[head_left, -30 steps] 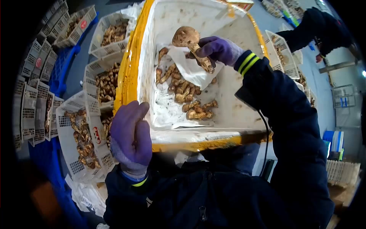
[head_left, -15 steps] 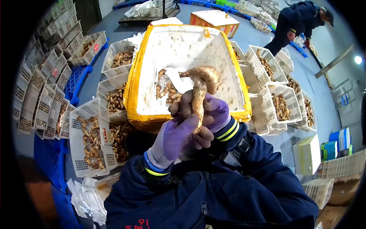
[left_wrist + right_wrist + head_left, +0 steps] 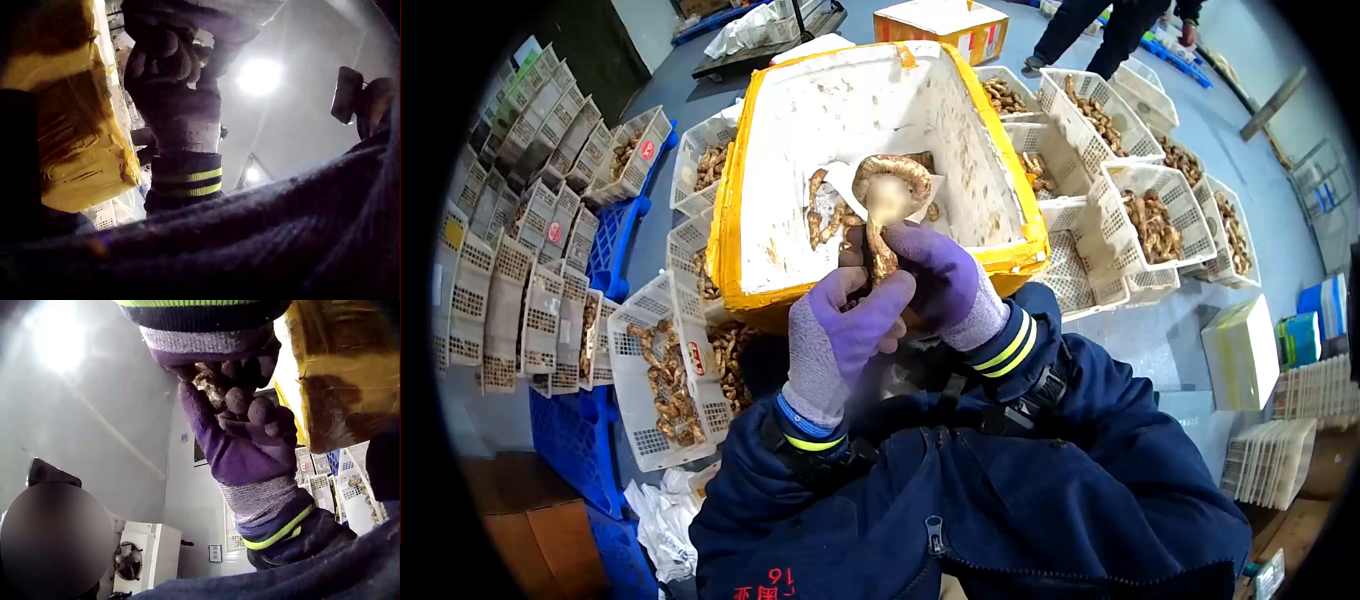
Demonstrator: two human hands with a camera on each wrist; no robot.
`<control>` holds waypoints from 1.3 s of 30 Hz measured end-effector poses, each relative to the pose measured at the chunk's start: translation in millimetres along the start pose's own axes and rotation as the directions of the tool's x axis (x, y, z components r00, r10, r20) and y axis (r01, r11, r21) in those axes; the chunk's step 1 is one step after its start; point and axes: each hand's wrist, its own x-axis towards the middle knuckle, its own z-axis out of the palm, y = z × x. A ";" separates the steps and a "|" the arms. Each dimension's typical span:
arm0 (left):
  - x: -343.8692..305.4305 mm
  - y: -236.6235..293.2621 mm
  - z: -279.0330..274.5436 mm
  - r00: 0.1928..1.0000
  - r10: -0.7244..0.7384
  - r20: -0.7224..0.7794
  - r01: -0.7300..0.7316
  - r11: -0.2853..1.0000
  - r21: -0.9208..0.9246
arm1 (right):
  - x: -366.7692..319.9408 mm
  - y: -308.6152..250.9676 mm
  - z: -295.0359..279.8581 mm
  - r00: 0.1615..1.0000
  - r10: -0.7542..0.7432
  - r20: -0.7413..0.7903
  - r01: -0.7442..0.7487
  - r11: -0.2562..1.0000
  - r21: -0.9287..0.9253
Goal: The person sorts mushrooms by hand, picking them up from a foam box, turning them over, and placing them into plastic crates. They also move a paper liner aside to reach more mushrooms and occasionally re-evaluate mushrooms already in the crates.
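Observation:
Both hands, in purple knit gloves, hold one large brown mushroom (image 3: 891,178) over the near rim of a white foam box (image 3: 770,215) edged with yellow tape. Its cap points away from the body, showing a pale underside ringed by a brown edge. My left hand (image 3: 840,335) pinches the scaly stem (image 3: 883,262) low down, thumb on top. From the other side, the fingers of my right hand (image 3: 948,285) curl about the stem, partly hidden behind it. In the right wrist view, a piece of the stem (image 3: 209,384) shows between the gloves. More mushrooms (image 3: 832,222) lie inside the box on white paper.
White plastic crates of mushrooms stand at left (image 3: 665,385) and right (image 3: 1155,225). Stacked crates (image 3: 510,290) rest on a blue pallet (image 3: 580,440) at far left. A taped carton (image 3: 940,25) sits behind the box. Another person's legs (image 3: 1090,35) show at the back.
The right hand has brought the mushroom from over the box to the near rim. My left hand has left the rim and joined it on the stem. The cap has since turned, showing its underside.

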 end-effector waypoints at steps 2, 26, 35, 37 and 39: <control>0.3 0.9 3.1 1.000 0.012 -0.004 -0.012 0.999 0.033 | -0.8 -4.1 5.6 0.995 0.077 -0.057 -0.070 0.991 0.112; 52.9 -13.8 60.8 0.972 0.071 0.226 -0.139 0.943 0.302 | -49.9 -106.2 -58.4 0.868 -0.321 -0.379 0.071 0.836 -0.545; 99.5 -65.2 -25.2 0.913 0.332 -0.238 -0.211 0.882 0.423 | -111.3 -116.1 -383.2 0.468 -0.334 -0.818 0.048 0.934 -0.354; 102.7 -77.9 -32.8 0.893 0.340 -0.293 -0.161 0.852 0.498 | -121.8 -63.7 -445.9 0.393 0.151 -0.907 0.019 0.985 0.172; 105.9 -81.6 -29.4 0.889 0.390 -0.243 -0.184 0.786 0.590 | -138.1 -10.2 -490.8 0.379 0.258 -0.889 -0.017 0.962 0.272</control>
